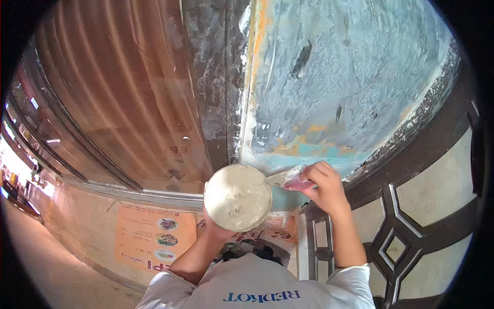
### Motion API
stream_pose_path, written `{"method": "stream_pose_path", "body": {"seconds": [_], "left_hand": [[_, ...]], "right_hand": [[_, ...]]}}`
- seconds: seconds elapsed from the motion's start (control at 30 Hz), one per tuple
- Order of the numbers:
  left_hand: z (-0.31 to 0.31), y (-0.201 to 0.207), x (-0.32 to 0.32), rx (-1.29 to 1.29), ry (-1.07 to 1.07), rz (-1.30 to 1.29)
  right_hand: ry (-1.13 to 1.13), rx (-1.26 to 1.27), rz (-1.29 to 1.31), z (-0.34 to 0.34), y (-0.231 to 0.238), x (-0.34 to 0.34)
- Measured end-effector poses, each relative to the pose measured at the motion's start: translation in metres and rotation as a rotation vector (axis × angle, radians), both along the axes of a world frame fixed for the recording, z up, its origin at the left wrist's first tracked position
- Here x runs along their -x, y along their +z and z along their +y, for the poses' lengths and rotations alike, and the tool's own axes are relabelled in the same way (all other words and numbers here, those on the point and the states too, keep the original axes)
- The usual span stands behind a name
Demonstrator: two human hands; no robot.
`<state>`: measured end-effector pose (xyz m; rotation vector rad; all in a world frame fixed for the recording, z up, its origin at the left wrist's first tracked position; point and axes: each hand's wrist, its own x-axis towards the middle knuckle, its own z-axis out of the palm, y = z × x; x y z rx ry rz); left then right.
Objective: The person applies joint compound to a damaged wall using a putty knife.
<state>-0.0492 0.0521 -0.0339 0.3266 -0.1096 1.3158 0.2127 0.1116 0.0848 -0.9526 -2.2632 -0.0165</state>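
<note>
My left hand [216, 227] is wrapped round the near left side of a round tub of off-white putty [237, 198], whose open top shows a smooth, creamy surface with a few small pits. Most of the left fingers are hidden beneath the tub. To the right of it, my right hand [324, 186] grips a putty knife [298, 184] by its smeared pinkish handle. Putty coats the blade, and its tip reaches the tub's right rim; whether it touches the rim I cannot tell. Beyond both hands stands a patchy grey-blue wall [334, 67], with turquoise and orange areas low down.
Left of the wall runs a dark frame post [211, 77] and a brown-looking glass pane [118, 87] with curtain-like folds behind it. An orange printed poster [154, 239] hangs below the pane. At the right is a dark lattice door [399, 232] with pale panels.
</note>
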Motion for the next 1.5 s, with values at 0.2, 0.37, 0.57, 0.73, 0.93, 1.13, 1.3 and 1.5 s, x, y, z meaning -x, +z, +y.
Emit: {"method": "stream_pose_path", "body": {"seconds": [0.2,0.37,0.57,0.73,0.93,1.13,1.3,1.5], "left_hand": [[-0.016,-0.013,-0.033,0.385,0.009,0.058],[-0.032,-0.002,-0.05,0.304,0.102,0.024],[-0.056,0.003,-0.074,0.269,0.33,0.065],[-0.076,-0.007,-0.085,0.427,0.465,-0.006],[-0.095,-0.014,-0.089,0.41,0.553,0.051],[-0.091,-0.013,-0.072,0.407,0.502,0.027],[-0.087,-0.004,-0.05,0.403,0.428,0.027],[-0.093,-0.01,-0.014,0.388,0.413,0.127]], "right_hand": [[-0.282,0.47,0.683,0.006,-0.112,-0.023],[-0.222,0.629,0.772,0.039,-0.139,-0.024],[0.021,0.53,0.639,0.078,-0.137,0.012],[-0.066,0.364,0.512,0.09,-0.134,0.017],[0.042,0.288,0.432,0.086,-0.139,0.008],[-0.063,0.245,0.555,0.085,-0.13,0.021],[0.015,0.19,0.464,0.084,-0.142,0.028],[-0.205,0.146,0.693,0.072,-0.118,0.042]]}}
